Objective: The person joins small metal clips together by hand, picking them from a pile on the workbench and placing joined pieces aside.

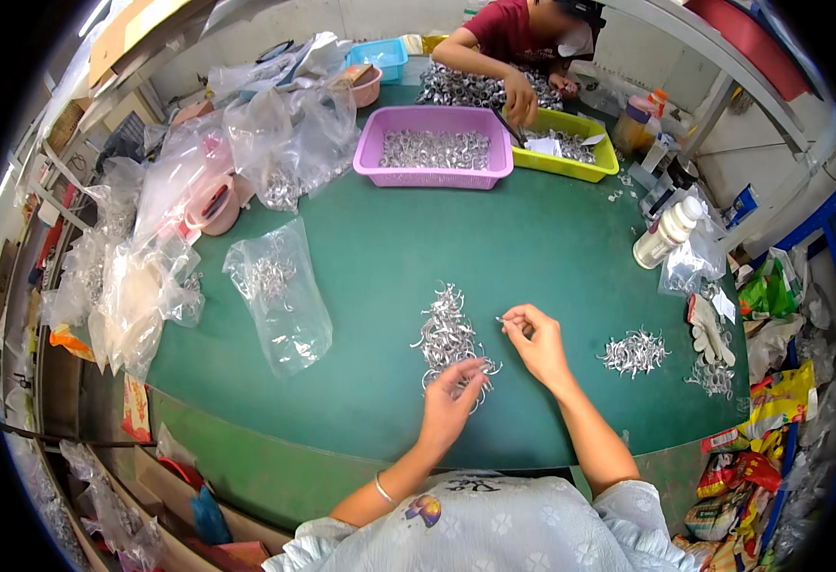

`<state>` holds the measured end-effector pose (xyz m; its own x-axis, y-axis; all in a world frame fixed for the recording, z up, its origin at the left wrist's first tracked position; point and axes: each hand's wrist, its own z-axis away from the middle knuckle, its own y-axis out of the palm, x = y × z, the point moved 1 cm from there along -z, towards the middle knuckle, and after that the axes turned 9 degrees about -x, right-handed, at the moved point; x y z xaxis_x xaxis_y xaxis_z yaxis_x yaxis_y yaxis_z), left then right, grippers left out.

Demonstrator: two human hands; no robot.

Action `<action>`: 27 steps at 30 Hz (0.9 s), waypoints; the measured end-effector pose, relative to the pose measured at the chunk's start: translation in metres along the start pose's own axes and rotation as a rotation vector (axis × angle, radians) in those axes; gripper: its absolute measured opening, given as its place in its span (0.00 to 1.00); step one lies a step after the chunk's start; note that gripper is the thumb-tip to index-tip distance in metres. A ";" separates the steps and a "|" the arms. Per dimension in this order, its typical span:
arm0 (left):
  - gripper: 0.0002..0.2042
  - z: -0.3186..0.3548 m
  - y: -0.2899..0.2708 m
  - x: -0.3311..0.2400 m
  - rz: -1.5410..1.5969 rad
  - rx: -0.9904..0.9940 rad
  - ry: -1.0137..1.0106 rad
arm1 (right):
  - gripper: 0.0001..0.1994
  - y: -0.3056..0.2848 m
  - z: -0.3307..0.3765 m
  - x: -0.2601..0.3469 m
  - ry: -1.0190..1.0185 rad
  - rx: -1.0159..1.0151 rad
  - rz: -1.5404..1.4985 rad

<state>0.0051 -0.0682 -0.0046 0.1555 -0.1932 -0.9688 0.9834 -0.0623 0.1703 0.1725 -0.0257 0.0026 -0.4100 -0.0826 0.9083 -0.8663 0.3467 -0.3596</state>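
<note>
A long pile of small curved silver metal pieces [448, 329] lies on the green table in front of me. My left hand [451, 405] is over the near end of this pile, thumb and fingers apart, slightly blurred. Just right of the pile, my right hand [535, 345] is raised with thumb and forefinger pinched on one small metal piece [501, 319]. Farther right is a second, smaller heap of similar pieces [634, 353]. On the left, a clear plastic bag [289, 329] lies flat with more metal pieces inside its upper part.
A purple basket [370, 172] and a yellow-green basket [570, 170] of metal pieces stand at the back. Across the table, a person [499, 33] reaches over the yellow-green basket. Plastic bags [141, 296] crowd the left edge; a white bottle [668, 232] and a glove [709, 329] lie right.
</note>
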 end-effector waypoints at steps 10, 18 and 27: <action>0.08 -0.001 0.005 -0.053 -0.050 0.128 0.229 | 0.07 -0.033 0.049 0.075 0.140 0.145 -0.295; 0.06 0.009 0.003 -0.069 0.186 0.125 0.088 | 0.07 -0.039 0.056 0.090 0.151 0.128 -0.506; 0.06 0.017 0.003 -0.080 0.110 0.129 0.269 | 0.07 -0.040 0.059 0.102 0.123 0.079 -0.497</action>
<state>-0.0057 -0.0692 0.0763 0.2958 0.0593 -0.9534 0.9423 -0.1822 0.2810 0.1483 -0.1031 0.0971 0.0889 -0.1069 0.9903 -0.9688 0.2218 0.1109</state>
